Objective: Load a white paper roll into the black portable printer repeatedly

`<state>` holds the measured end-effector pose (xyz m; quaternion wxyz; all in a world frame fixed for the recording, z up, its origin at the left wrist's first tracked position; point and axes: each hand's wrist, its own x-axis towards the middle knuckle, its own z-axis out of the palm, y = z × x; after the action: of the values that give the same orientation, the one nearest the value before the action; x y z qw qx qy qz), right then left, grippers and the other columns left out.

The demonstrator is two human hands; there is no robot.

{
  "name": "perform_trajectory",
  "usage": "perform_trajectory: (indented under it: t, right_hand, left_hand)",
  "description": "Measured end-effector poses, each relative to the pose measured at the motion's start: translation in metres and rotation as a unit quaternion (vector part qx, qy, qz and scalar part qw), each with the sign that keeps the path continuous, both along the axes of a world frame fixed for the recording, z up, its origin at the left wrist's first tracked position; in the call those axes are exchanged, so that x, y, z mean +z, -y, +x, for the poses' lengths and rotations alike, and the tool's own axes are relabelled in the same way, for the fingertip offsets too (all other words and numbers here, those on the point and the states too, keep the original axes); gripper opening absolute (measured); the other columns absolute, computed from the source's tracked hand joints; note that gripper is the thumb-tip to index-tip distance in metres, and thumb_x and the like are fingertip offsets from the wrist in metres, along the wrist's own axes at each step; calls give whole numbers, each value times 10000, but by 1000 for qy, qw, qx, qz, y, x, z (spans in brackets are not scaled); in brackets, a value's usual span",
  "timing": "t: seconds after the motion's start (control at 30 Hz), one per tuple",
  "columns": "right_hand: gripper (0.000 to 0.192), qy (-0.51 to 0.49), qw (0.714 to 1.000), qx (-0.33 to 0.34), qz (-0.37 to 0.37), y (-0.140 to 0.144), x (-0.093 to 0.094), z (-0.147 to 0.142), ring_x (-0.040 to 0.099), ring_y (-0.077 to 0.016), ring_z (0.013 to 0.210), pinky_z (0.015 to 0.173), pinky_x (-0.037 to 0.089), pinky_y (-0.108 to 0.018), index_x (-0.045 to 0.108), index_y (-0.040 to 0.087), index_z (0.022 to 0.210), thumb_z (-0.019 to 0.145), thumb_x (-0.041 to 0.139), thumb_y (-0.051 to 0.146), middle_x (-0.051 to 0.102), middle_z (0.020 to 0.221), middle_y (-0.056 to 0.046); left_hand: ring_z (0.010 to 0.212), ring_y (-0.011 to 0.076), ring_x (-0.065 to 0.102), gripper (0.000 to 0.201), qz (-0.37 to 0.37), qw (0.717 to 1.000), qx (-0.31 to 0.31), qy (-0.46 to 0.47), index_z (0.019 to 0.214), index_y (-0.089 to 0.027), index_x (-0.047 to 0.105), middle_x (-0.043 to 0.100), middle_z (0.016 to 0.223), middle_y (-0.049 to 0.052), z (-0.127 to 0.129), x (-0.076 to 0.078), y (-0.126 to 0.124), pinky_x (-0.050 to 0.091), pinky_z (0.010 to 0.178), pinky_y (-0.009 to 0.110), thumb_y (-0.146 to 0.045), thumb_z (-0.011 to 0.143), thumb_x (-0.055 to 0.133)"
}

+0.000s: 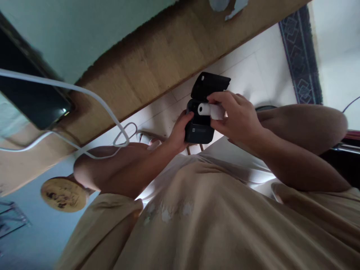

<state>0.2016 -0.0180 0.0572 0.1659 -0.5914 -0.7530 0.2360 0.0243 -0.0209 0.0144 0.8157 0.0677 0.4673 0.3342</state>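
Two hands: both on one small black printer, held above the lap, middle of the view.
Left hand (pixel 177 132): fingers closed around the left side of the thermal printer (pixel 199 129), thumb on its near-left edge.
Right hand (pixel 239 118): fingertips pinch the white paper roll (pixel 210 110) from the right.
Paper roll: lying sideways in the printer's open bay, touching its rim.
Printer lid (pixel 210 84): hinged up, tilted away on the far side.
White cable (pixel 92 98): looping at the left, well apart from the hands.
Wooden surface (pixel 157 56): far, running across the upper view.
Floor tiles (pixel 253 71): pale, beyond the printer.
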Motion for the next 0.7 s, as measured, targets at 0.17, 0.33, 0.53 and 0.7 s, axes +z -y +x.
perform_trajectory:
  t: [0.17, 0.33, 0.53, 0.7]
  right_hand:
    - [374, 90, 994, -10, 55, 1, -13, 0, 648, -232, 833, 804, 513, -386, 599, 201, 1105, 731, 593, 201, 708, 926, -53]
    - [275, 30, 999, -13, 43, 4, -10, -3, 697, -211, 910, 806, 533, -357, 603, 218, 1033, 761, 578, 186, 743, 1045, -31]
    - [253, -81, 994, -35, 64, 3, -6, -2, 720, -186, 999, 848, 570, -332, 565, 223, 1013, 767, 607, 178, 739, 1135, -38]
    - [222, -57, 996, 4, 74, 1, -14, -2, 717, -194, 1041, 858, 556, -327, 578, 217, 997, 781, 603, 172, 740, 1126, -42]
  left_hand:
    - [683, 127, 657, 281, 19, 1000, 2, -3, 938, -217, 607, 677, 778, -28, -1, -1, 2, 514, 632, 246, -409, 773, 728]
    - [695, 138, 667, 318, 27, 1000, -6, 0, 974, -226, 610, 684, 788, -28, -2, 1, 1, 519, 634, 252, -434, 767, 732]
    - [763, 162, 701, 316, 0, 1000, 5, 0, 938, -210, 619, 700, 818, -8, -3, 5, -1, 553, 695, 276, -449, 754, 714]
    - [746, 153, 691, 312, 4, 1000, 4, 13, 923, -205, 617, 698, 814, -8, -4, 8, -1, 555, 688, 270, -451, 756, 713]
